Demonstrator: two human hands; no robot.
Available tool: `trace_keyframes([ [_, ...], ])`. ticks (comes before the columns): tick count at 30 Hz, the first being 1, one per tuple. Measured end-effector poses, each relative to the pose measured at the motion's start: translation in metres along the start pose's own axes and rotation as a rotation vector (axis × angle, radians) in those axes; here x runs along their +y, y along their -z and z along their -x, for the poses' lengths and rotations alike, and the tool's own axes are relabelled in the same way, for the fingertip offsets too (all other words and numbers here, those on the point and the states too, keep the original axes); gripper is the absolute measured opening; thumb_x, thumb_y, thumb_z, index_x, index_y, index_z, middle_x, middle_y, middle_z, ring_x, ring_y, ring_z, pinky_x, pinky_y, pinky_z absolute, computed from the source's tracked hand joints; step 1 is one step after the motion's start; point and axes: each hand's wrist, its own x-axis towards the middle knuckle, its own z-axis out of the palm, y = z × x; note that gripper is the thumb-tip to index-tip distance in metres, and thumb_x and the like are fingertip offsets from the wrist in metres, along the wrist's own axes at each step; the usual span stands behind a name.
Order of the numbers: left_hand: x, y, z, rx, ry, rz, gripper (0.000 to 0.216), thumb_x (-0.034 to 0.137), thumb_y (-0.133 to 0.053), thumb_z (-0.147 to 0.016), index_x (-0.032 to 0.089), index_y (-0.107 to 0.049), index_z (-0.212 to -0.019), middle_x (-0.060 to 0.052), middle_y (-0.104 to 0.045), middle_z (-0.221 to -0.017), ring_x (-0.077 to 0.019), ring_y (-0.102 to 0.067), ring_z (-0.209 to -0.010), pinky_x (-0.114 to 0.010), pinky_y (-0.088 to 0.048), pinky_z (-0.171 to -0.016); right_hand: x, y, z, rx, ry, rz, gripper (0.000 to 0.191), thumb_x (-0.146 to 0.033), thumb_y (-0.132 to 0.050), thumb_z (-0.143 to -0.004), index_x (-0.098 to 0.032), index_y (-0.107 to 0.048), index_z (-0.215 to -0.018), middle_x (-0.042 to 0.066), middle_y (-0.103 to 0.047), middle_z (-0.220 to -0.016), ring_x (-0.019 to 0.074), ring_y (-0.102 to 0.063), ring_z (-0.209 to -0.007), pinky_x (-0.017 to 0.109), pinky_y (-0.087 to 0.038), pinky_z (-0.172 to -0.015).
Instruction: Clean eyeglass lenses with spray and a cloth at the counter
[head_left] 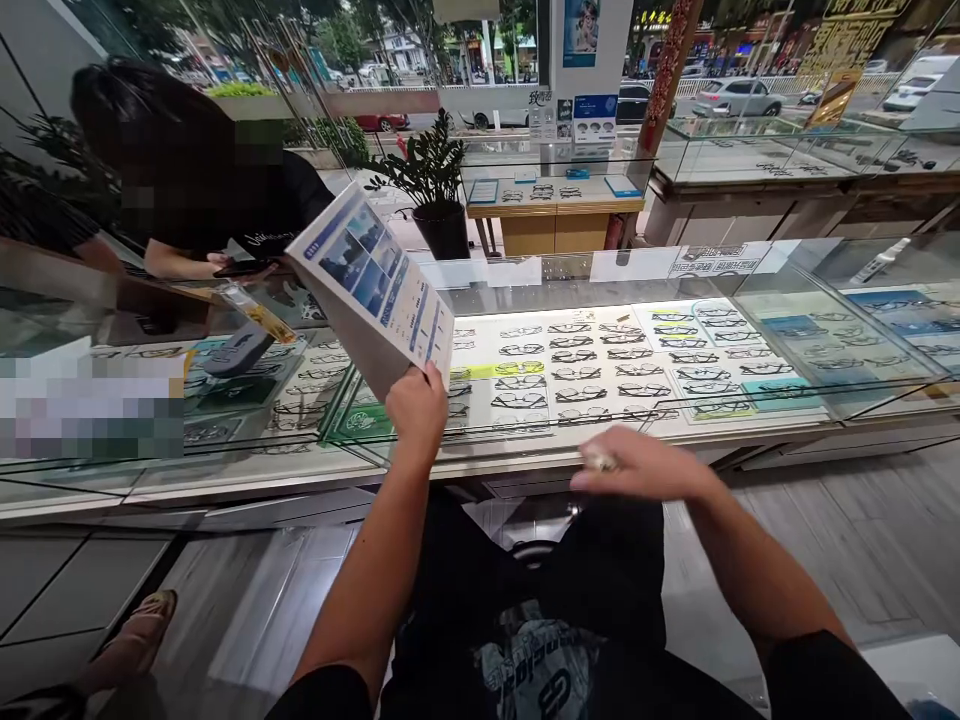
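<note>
Pinching card [382, 305] low with left hand [417, 408], perhaps to bare print [358, 258] above; cannot tell state of right hand [637, 465].

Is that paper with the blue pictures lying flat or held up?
Held up, at a slant: the left hand grips the lower end of the paper, and the rest rises toward the left.

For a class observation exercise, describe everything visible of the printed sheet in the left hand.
The printed sheet is pale, apparently paper or card, with bluish pictures towards its upper end and print below, too small to read. A plain greyish surface shows beside the printed face. Held aslant above the glass counter, it is gripped at its lower end by the left hand.
</note>
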Motion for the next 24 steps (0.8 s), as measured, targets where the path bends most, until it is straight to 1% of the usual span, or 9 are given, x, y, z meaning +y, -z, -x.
trace_keyframes([
  [2,-0.015,0.005,-0.005,0.002,0.018,-0.028,0.056,0.043,-0.035,-0.111,0.007,-0.077,-0.116,-0.029,-0.08,-0.111,-0.0412,-0.074,-0.1,-0.046,-0.055,-0.088,0.024,0.038,0.017,0.339,-0.141,0.042,0.064,-0.08,-0.041,-0.109,-0.024,-0.047,-0.076,0.0,-0.057,-0.075,0.0172,-0.052,-0.071,0.031,-0.037,-0.071],
  [4,-0.033,0.011,-0.011,0.005,0.045,-0.053,0.054,0.044,-0.036,-0.111,0.008,-0.077,-0.117,-0.027,-0.08,-0.112,-0.0412,-0.074,-0.102,-0.045,-0.054,-0.089,0.064,0.068,0.027,0.625,-0.298,0.135,0.067,-0.076,-0.026,-0.113,-0.025,-0.048,-0.076,0.005,-0.059,-0.077,0.0203,-0.053,-0.073,0.033,-0.037,-0.071],
  [6,-0.052,0.016,-0.018,0.012,0.072,-0.073,0.053,0.044,-0.038,-0.112,0.009,-0.077,-0.117,-0.026,-0.079,-0.112,-0.0403,-0.072,-0.103,-0.045,-0.054,-0.09,0.11,0.089,0.032,0.795,-0.461,0.272,0.068,-0.066,-0.017,-0.116,-0.023,-0.057,-0.081,0.011,-0.066,-0.085,0.0242,-0.056,-0.08,0.036,-0.037,-0.073],
  [8,-0.07,0.021,-0.025,0.013,0.088,-0.079,0.051,0.043,-0.039,-0.112,0.009,-0.076,-0.117,-0.025,-0.078,-0.11,-0.0392,-0.071,-0.103,-0.044,-0.053,-0.09,0.153,0.102,0.035,0.91,-0.53,0.431,0.062,-0.058,-0.02,-0.116,-0.022,-0.063,-0.089,0.014,-0.068,-0.094,0.0265,-0.056,-0.085,0.038,-0.037,-0.075],
  [11,-0.09,0.027,-0.035,-0.015,0.12,-0.069,0.051,0.044,-0.039,-0.114,0.007,-0.074,-0.118,-0.022,-0.077,-0.109,-0.0362,-0.07,-0.103,-0.042,-0.051,-0.089,0.199,0.107,0.036,0.967,-0.512,0.607,0.053,-0.049,-0.026,-0.115,-0.018,-0.068,-0.104,0.02,-0.067,-0.107,0.0312,-0.057,-0.095,0.042,-0.041,-0.081],
  [14,-0.103,0.031,-0.039,-0.035,0.142,-0.048,0.052,0.047,-0.04,-0.115,0.007,-0.074,-0.118,-0.024,-0.077,-0.112,-0.0338,-0.07,-0.097,-0.038,-0.048,-0.082,0.22,0.102,0.035,0.956,-0.513,0.691,0.042,-0.04,-0.033,-0.112,-0.018,-0.069,-0.108,0.021,-0.066,-0.113,0.0355,-0.058,-0.102,0.046,-0.044,-0.086],
  [19,-0.118,0.033,-0.046,0.004,0.149,-0.014,0.048,0.048,-0.045,-0.113,0.01,-0.072,-0.108,-0.027,-0.078,-0.111,-0.0331,-0.067,-0.091,-0.038,-0.047,-0.08,0.225,0.091,0.031,0.971,-0.54,0.739,0.034,-0.038,-0.044,-0.107,-0.019,-0.071,-0.115,0.022,-0.065,-0.119,0.041,-0.057,-0.112,0.053,-0.045,-0.094],
  [22,-0.124,0.032,-0.046,0.037,0.152,0.051,0.041,0.05,-0.052,-0.111,0.013,-0.07,-0.107,-0.021,-0.076,-0.104,-0.0304,-0.064,-0.088,-0.038,-0.048,-0.085,0.223,0.087,0.032,1.014,-0.553,0.737,0.039,-0.044,-0.052,-0.103,-0.019,-0.069,-0.127,0.023,-0.064,-0.129,0.044,-0.054,-0.122,0.058,-0.044,-0.101],
  [24,-0.128,0.03,-0.035,0.129,0.162,0.146,0.037,0.05,-0.063,-0.106,0.014,-0.067,-0.115,-0.014,-0.073,-0.099,-0.0279,-0.061,-0.085,-0.037,-0.049,-0.086,0.221,0.084,0.034,1.05,-0.553,0.716,0.047,-0.05,-0.054,-0.102,-0.019,-0.066,-0.135,0.024,-0.061,-0.139,0.0454,-0.051,-0.128,0.061,-0.043,-0.107],
])
